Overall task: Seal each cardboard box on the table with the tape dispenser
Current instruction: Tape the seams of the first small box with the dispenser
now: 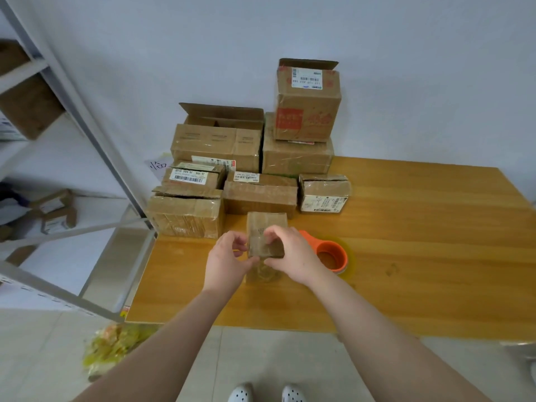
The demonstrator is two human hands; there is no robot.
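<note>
Small box (265, 236): at the near middle of the table (420, 256), tilted up off the wood, held between both hands.
Left hand (229, 262) pinches its left edge; right hand (293, 256) has its fingers curled over the top right.
Surface looks glossy, so probably slippery.
Judged light, with stiff corners and yielding panels. Best held by opposite edges.
Tape dispenser (332, 255): lies just beside the right hand, ungripped.
Stacked boxes (261, 195): behind.
</note>
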